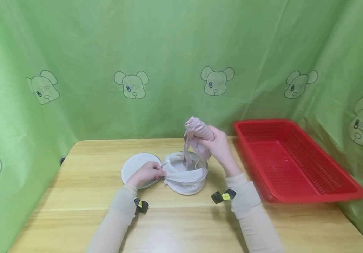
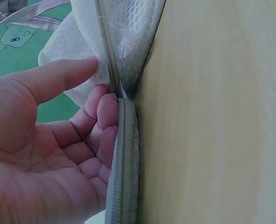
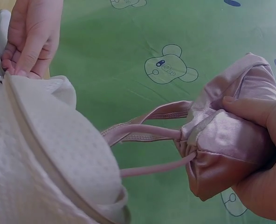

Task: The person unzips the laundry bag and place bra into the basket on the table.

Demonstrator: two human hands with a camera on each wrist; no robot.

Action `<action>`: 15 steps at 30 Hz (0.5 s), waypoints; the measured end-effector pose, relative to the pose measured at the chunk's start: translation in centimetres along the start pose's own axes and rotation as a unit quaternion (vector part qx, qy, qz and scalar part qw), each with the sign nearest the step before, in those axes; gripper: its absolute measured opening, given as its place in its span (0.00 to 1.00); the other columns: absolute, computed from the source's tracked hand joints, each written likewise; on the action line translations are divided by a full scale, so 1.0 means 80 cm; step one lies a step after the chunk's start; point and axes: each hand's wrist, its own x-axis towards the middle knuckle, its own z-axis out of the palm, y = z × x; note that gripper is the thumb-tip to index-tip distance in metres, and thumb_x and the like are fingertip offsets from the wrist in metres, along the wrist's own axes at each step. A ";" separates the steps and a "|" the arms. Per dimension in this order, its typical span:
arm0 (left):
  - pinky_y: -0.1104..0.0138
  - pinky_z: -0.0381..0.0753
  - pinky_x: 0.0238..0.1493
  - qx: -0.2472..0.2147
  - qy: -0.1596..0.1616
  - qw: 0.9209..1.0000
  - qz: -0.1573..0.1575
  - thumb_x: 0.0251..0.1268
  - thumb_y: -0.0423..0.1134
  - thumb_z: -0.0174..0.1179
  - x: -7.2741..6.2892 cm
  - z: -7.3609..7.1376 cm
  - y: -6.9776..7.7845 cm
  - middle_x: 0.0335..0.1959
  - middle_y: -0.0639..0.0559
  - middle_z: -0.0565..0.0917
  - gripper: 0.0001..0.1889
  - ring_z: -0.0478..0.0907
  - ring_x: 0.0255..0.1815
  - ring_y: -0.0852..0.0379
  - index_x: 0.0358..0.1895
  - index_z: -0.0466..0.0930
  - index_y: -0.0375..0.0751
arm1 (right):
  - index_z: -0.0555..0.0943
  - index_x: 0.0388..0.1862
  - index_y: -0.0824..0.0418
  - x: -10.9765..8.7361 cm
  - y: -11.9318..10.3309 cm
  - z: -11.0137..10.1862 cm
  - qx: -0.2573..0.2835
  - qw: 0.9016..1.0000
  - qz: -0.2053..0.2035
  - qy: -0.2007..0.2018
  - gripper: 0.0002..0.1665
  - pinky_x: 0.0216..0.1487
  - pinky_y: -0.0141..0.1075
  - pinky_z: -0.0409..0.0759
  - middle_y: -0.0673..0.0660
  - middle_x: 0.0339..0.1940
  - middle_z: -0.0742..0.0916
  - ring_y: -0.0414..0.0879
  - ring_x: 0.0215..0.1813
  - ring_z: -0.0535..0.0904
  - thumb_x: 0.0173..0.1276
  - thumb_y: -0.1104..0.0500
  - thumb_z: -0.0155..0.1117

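Observation:
A round white mesh laundry bag (image 1: 187,187) stands on the table with its zipped lid (image 1: 137,164) folded out flat to the left. At the bag's rim by the lid hinge, my left hand (image 1: 148,172) pinches the white mesh edge between thumb and fingers, close to the zipper (image 2: 105,42). My right hand (image 1: 220,146) grips a pink satin bra (image 1: 199,130), raised above the bag's right side. Its straps (image 3: 149,128) hang down toward the bag opening, where their lower ends are partly hidden by the mesh.
A large red plastic basket (image 1: 263,182) with slotted walls stands on the right of the wooden table (image 1: 83,196). Green curtain (image 1: 175,42) with bear-head prints hangs behind and at both sides. Each wrist wears a small black camera, such as the right one (image 1: 217,197).

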 end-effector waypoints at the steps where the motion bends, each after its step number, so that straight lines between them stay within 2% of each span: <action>1: 0.69 0.72 0.40 -0.001 -0.001 1.000 0.000 0.59 0.39 0.66 0.000 0.000 0.000 0.24 0.55 0.76 0.09 0.72 0.30 0.57 0.28 0.76 0.42 | 0.81 0.52 0.61 0.001 -0.002 -0.001 -0.003 1.000 -0.001 0.000 0.25 0.53 0.46 0.81 0.62 0.51 0.87 0.53 0.52 0.82 0.56 0.58 0.75; 15: 0.69 0.72 0.39 0.003 -0.001 1.000 -0.002 0.59 0.39 0.66 0.000 0.001 0.001 0.23 0.55 0.75 0.09 0.71 0.29 0.58 0.28 0.76 0.41 | 0.81 0.53 0.59 0.004 -0.025 -0.014 -0.028 1.000 -0.008 -0.006 0.25 0.54 0.47 0.79 0.61 0.51 0.87 0.52 0.53 0.81 0.56 0.58 0.75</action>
